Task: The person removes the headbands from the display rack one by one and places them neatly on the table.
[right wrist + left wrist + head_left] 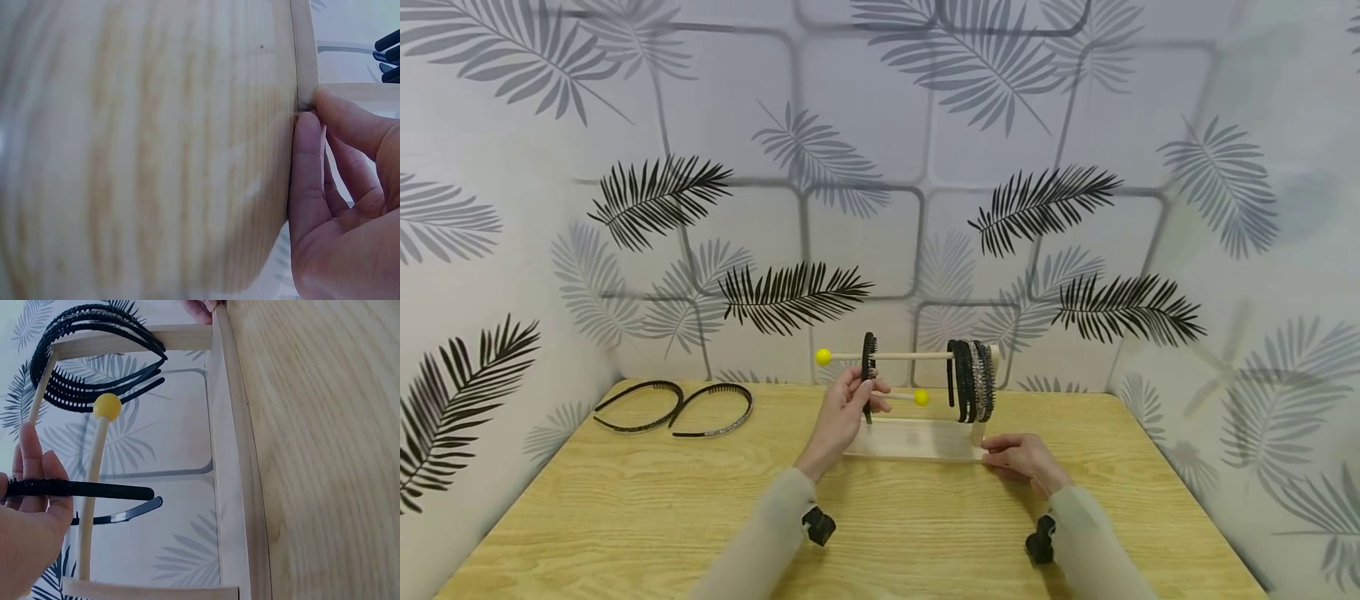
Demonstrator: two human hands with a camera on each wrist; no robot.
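A wooden headband stand has two rods tipped with yellow balls. My left hand grips a black toothed headband near the left end of the upper rod. In the left wrist view the headband's band lies across the fingers, in front of the lower rod. Several black and glittery headbands hang bunched at the upper rod's right end. With thumb and fingers, my right hand pinches the right corner of the stand's base; its curled fingers are partly hidden.
Two more headbands lie side by side on the wooden table, left of the stand. Behind the table stands a leaf-patterned wall, with similar walls on both sides.
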